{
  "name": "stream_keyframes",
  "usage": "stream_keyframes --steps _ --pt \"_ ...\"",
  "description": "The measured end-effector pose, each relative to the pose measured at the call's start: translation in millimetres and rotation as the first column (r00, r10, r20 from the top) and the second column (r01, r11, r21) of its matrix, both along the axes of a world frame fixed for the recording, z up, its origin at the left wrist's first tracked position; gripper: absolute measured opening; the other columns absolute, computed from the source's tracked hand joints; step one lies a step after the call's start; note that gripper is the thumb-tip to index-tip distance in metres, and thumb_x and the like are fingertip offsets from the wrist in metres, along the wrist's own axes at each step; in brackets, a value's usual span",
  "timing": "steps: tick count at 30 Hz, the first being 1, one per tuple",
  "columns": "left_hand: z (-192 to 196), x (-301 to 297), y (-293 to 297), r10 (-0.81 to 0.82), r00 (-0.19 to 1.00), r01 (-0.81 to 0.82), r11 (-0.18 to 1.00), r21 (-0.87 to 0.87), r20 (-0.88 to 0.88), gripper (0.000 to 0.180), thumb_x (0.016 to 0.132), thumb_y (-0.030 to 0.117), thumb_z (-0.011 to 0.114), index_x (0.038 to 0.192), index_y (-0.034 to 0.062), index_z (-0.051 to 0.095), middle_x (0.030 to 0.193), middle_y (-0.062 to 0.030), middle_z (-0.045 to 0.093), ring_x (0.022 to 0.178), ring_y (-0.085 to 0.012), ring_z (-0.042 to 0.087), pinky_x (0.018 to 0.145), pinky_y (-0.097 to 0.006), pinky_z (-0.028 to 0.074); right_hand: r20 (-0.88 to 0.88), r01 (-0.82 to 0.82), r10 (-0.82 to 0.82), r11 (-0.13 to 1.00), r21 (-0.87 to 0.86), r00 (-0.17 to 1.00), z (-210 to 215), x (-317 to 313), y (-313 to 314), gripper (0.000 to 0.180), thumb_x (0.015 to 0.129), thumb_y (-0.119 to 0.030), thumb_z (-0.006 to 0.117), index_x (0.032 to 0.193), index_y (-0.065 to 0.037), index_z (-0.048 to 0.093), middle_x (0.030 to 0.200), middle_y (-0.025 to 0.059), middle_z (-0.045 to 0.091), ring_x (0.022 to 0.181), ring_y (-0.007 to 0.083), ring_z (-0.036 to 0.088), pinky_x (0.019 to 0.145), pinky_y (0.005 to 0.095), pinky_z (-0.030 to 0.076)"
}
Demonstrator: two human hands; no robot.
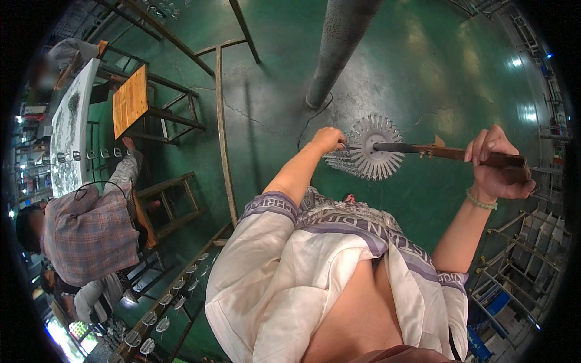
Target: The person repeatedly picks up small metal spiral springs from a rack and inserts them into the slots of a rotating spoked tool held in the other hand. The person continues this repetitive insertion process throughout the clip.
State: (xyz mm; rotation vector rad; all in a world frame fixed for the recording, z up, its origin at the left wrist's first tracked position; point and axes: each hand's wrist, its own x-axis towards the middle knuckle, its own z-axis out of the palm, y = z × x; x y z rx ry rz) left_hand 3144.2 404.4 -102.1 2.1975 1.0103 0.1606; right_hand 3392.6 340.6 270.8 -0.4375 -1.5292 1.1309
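A pale grey drum [373,147] with a round end disc and rows of thin prongs all around hangs in front of me above the floor. A dark shaft [393,147] sticks out of its disc and runs right into a brown bar [445,151], which looks wooden. My right hand [495,160] is closed around the bar's thick far end, thumb and fingers on opposite sides. At the drum's left, my left hand [328,139] is curled closed on a short dark shaft end, mostly hidden by the fingers.
A thick grey post [339,54] rises beyond the drum. Metal frames [221,133] and a wooden-topped stool [130,103] stand left. A person in a plaid shirt [91,233] sits by a white table [71,127]. Metal racks [520,266] stand right; hooked metal pieces [162,323] line a rail lower left.
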Motion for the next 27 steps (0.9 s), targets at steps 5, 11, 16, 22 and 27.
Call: stream_keyframes --steps 5,11,16,22,27 --pt "-1 4 -7 0.037 0.999 -0.037 0.999 0.015 0.02 0.023 0.066 0.024 0.072 0.087 0.0139 0.069 0.089 -0.0053 0.065 0.087 -0.0276 0.06 0.076 -0.039 0.048 -0.001 -0.009 0.009 1.0 -0.003 1.0 2 -2 1 0.098 0.072 -0.081 0.033 0.102 0.009 0.057 0.069 0.0087 0.041 0.055 0.0168 0.044 0.046 0.0311 0.044" --pt "9 -2 -10 0.125 0.987 -0.131 0.99 0.058 0.1 0.021 0.068 0.022 0.071 0.087 0.0142 0.069 0.088 -0.0057 0.065 0.085 -0.0271 0.061 0.074 -0.039 0.049 -0.01 -0.037 0.037 0.999 0.001 0.999 3 -3 5 0.098 0.072 -0.08 0.035 0.103 0.01 0.056 0.071 0.0089 0.041 0.056 0.0169 0.044 0.046 0.0308 0.043" --pt "77 -46 13 0.286 0.859 -0.412 0.879 0.241 0.426 0.017 0.07 0.022 0.071 0.082 0.0107 0.068 0.081 -0.0049 0.065 0.075 -0.0239 0.061 0.066 -0.034 0.049 -0.055 -0.063 0.061 0.998 -0.029 0.997 0 1 4 0.099 0.071 -0.08 0.037 0.106 0.011 0.055 0.075 0.0094 0.041 0.06 0.0181 0.044 0.05 0.0323 0.042" --pt "251 -161 27 0.238 0.589 -0.803 0.278 0.527 0.772 0.011 0.068 0.008 0.074 0.074 0.0062 0.066 0.067 -0.0058 0.061 0.055 -0.0182 0.055 0.048 -0.028 0.044 -0.073 -0.102 0.096 0.991 -0.082 0.993 -3 6 0 0.092 0.071 -0.075 0.044 0.109 0.007 0.056 0.078 0.0106 0.042 0.064 0.0218 0.042 0.053 0.035 0.039" --pt "409 -268 -9 0.157 0.449 -0.747 -0.475 0.466 0.88 0.008 0.072 0.005 0.072 0.077 0.0029 0.066 0.07 -0.0039 0.064 0.058 -0.0077 0.053 0.048 -0.021 0.037 -0.091 -0.083 0.075 0.993 -0.088 0.993 4 13 -8 0.08 0.075 -0.066 0.05 0.107 0.007 0.055 0.084 0.0105 0.043 0.073 0.0222 0.045 0.053 0.0343 0.039"
